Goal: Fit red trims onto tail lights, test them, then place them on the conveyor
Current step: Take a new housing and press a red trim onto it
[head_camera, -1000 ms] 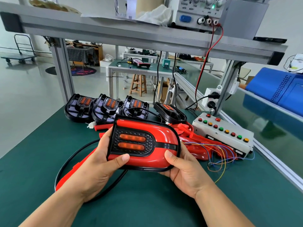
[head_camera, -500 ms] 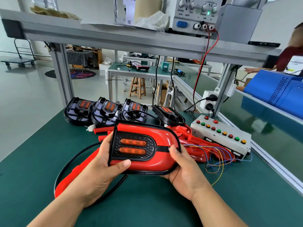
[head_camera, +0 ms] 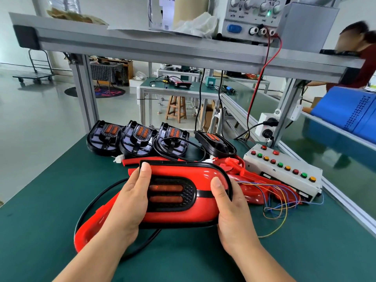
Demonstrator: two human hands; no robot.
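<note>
Head view: left hand (head_camera: 130, 202) and right hand (head_camera: 230, 212) grip the tail light (head_camera: 173, 212) by its ends over the green bench (head_camera: 50, 200), thumbs pressed flat on its face, fingers wrapped underneath out of sight. Its red trim (head_camera: 183, 169) surrounds the black lens. Just behind it lie loose red trims (head_camera: 250, 180); to its right a button box (head_camera: 284, 169); farther behind, four untrimmed tail lights (head_camera: 138, 139); beyond, rightward, the conveyor (head_camera: 345, 163)

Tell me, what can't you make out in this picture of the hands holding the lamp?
Head view:
- Underside of the red-trimmed black plastic tail light: faces away; the left hand and right hand cover its ends.
- Any lettering on the white button box: too small.
- Grey power supply: top cut off by the frame edge.
</note>
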